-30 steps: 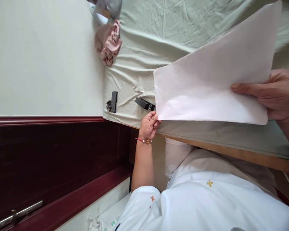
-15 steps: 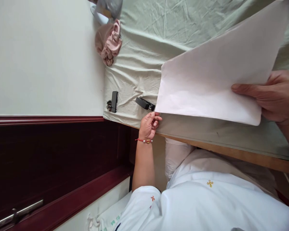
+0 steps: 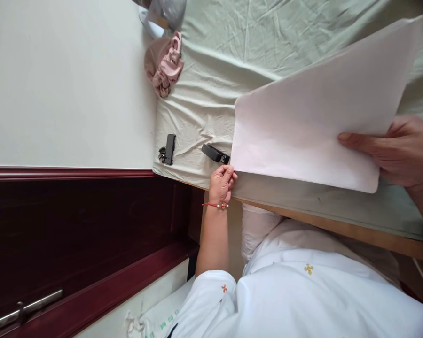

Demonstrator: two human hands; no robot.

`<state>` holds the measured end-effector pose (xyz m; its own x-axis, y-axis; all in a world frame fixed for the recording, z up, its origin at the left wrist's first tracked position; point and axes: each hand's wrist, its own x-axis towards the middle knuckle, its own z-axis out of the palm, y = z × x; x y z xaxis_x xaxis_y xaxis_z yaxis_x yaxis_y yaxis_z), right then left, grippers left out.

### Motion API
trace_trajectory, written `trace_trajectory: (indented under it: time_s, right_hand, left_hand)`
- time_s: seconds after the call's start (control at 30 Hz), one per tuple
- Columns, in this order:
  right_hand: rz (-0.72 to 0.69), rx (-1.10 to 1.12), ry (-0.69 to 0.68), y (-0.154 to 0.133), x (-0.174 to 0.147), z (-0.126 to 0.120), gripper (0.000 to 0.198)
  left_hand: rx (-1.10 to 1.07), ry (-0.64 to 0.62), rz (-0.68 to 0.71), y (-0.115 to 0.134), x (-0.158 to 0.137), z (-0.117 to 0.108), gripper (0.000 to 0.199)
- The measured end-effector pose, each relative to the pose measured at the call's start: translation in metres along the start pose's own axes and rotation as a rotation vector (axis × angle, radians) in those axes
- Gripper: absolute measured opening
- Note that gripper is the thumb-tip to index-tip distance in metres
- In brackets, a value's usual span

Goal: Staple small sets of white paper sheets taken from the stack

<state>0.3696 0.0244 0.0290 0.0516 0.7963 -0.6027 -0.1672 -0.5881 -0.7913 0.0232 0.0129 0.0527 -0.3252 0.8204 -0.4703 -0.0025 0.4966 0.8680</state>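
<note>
White paper [image 3: 303, 126], seemingly a few sheets together, is held tilted above the cloth-covered table. My right hand [image 3: 402, 152] grips it at the right, thumb on top and fingers hidden beneath. At the near left corner, my left hand [image 3: 223, 182] pinches the paper between thumb and fingertips; a red string bracelet circles that wrist. Just beyond my left fingers lies a small black stapler [image 3: 215, 154], close to the paper's left edge. Farther left rests a black oblong item [image 3: 169, 149] with small dark metal pieces [image 3: 161, 155] beside it.
A light green cloth [image 3: 211, 117] with wrinkles covers the table, whose wooden edge [image 3: 338, 220] runs in front of me. A crumpled pink cloth [image 3: 167, 65] and a clear plastic bag [image 3: 167, 14] lie at the back left, against the white wall [image 3: 70, 84]. Dark red panelling [image 3: 74, 211] stands at left.
The paper's right side and my right hand have dropped slightly towards me. My left fingers have closed more tightly at the corner. The camera view has shifted a little.
</note>
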Motion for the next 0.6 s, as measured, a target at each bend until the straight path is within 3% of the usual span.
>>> trace_trajectory:
  time_s: [0.27, 0.43, 0.6]
  right_hand:
    - [0.116, 0.146, -0.111, 0.004, 0.005, -0.001, 0.025]
    - [0.124, 0.151, -0.092, 0.009, -0.002, 0.017, 0.038]
    - [0.007, 0.034, -0.114, 0.013, -0.016, 0.029, 0.038]
  left_hand:
    - [-0.132, -0.052, -0.151, 0.006, 0.007, -0.003, 0.039]
    - [-0.211, 0.085, -0.196, 0.008, 0.013, -0.006, 0.032]
    - [-0.250, 0.216, -0.196, 0.008, 0.015, -0.006, 0.027]
